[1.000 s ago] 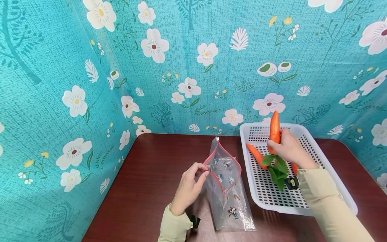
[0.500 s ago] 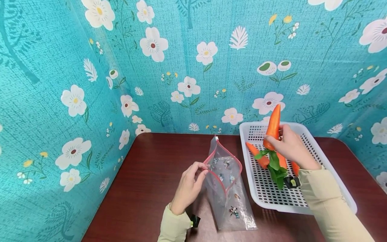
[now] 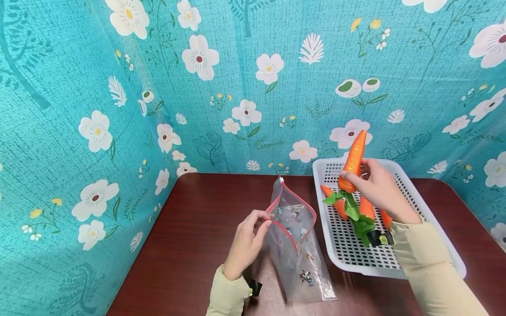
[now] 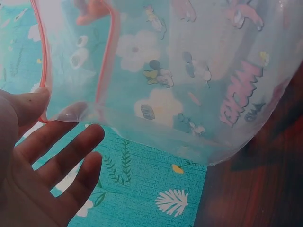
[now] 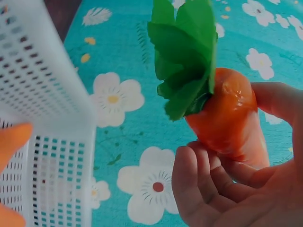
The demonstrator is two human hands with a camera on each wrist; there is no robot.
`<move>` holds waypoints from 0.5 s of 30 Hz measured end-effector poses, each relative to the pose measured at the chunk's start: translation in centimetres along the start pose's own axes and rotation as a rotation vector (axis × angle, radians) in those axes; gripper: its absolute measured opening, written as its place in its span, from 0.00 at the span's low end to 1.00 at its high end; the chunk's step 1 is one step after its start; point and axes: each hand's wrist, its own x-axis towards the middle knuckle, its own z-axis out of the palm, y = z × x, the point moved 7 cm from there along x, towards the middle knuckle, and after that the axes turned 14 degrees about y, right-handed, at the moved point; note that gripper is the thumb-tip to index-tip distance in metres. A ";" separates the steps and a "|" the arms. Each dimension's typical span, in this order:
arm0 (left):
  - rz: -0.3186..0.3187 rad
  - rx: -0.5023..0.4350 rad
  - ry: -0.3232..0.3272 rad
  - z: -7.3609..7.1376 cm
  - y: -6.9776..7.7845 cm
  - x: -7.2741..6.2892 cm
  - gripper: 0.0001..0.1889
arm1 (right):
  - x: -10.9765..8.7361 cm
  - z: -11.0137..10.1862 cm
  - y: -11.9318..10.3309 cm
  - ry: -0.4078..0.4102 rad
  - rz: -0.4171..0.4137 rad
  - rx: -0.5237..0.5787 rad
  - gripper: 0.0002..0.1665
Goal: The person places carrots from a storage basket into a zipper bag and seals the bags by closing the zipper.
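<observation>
My left hand (image 3: pixel 246 245) pinches the red-edged rim of a clear zip bag (image 3: pixel 312 285) between thumb and index finger. Printed cartoon figures cover the bag (image 4: pixel 170 94), and its mouth gapes wide. In the left wrist view the other fingers (image 4: pixel 73 168) spread away from the plastic. My right hand (image 3: pixel 385 191) grips an orange carrot (image 3: pixel 354 164) above the basket, its tip pointing up and its green leaves (image 3: pixel 349 205) hanging down. Seen from the right wrist, the thumb and fingers wrap round the thick leafy end of that carrot (image 5: pixel 232 118).
A white perforated basket (image 3: pixel 371 271) stands to the right of the bag, with carrots (image 3: pixel 366 208) and green leaves (image 3: pixel 363 228) lying in it. Both rest on a dark reddish-brown table (image 3: pixel 197 228). Behind rises a turquoise floral cloth (image 3: pixel 237 153).
The right hand has raised the carrot and tilted it, its leafy end swinging left, so the leaves now show below it. The left hand keeps its pinch on the bag, almost unmoved.
</observation>
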 end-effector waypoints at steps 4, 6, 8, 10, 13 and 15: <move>-0.024 -0.015 -0.001 0.0 0.0 0.1 0.08 | -0.2 -0.2 -0.8 -0.002 0.011 0.026 0.42; -0.033 -0.017 -0.003 0.0 0.0 0.1 0.08 | -0.3 -0.3 -1.2 0.002 0.007 0.030 0.42; -0.031 -0.018 -0.003 -0.1 0.0 0.1 0.08 | -0.3 -0.4 -1.6 0.006 -0.001 0.038 0.42; -0.026 -0.021 -0.005 -0.1 0.0 0.1 0.07 | -0.4 -0.5 -2.0 0.010 -0.008 0.047 0.41; -0.015 -0.024 -0.005 -0.2 0.1 0.1 0.07 | -0.7 -0.5 -2.7 0.002 -0.019 0.067 0.39; -0.008 -0.025 -0.005 -0.2 0.2 0.1 0.08 | -0.9 -0.6 -3.1 0.000 -0.028 0.071 0.39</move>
